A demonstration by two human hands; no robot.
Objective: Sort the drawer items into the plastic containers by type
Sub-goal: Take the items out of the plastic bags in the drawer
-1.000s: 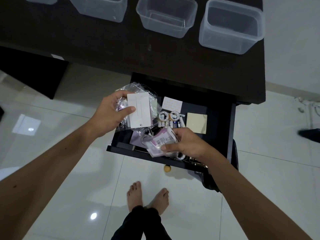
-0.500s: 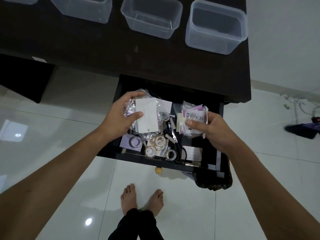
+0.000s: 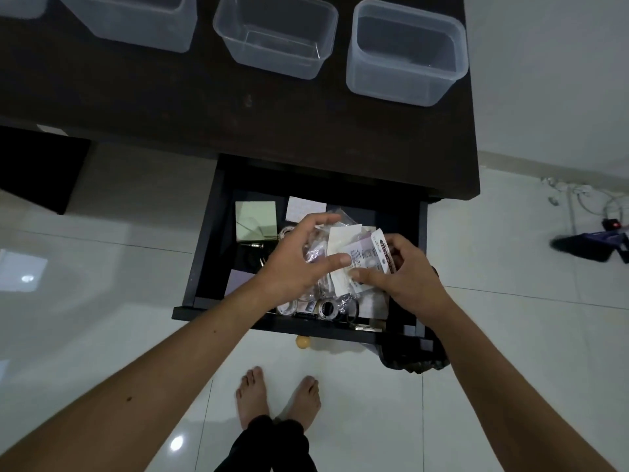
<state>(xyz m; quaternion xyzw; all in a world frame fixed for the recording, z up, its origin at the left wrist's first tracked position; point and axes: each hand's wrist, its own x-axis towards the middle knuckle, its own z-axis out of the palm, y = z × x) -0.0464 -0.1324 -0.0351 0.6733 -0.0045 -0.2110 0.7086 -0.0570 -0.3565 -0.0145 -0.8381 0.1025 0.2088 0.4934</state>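
The black drawer (image 3: 204, 240) stands pulled out under the dark desk (image 3: 170, 107). Above it my left hand (image 3: 292, 264) grips a bundle of clear plastic bags (image 3: 318, 250) and a white card (image 3: 342, 236), thumb pressed on the front. My right hand (image 3: 405, 270) pinches a small labelled purple packet (image 3: 369, 257) against that bundle. Tape rolls (image 3: 326, 308), a green sticky-note pad (image 3: 255, 219), a white note (image 3: 304, 207) and a lilac pad (image 3: 238, 281) lie in the drawer. Clear plastic containers (image 3: 275, 39) (image 3: 405, 52) (image 3: 136, 18) sit on the desk, nothing visible in them.
A round wooden knob (image 3: 303, 341) sticks out from the drawer front. My bare feet (image 3: 279, 400) stand on glossy white tiles. A dark bin (image 3: 415, 359) sits under the drawer's right corner. Cables and a dark object (image 3: 592, 245) lie at the right wall.
My right hand has brought the purple packet leftward onto the bundle held by my left hand. Both hands have met over the drawer's middle.
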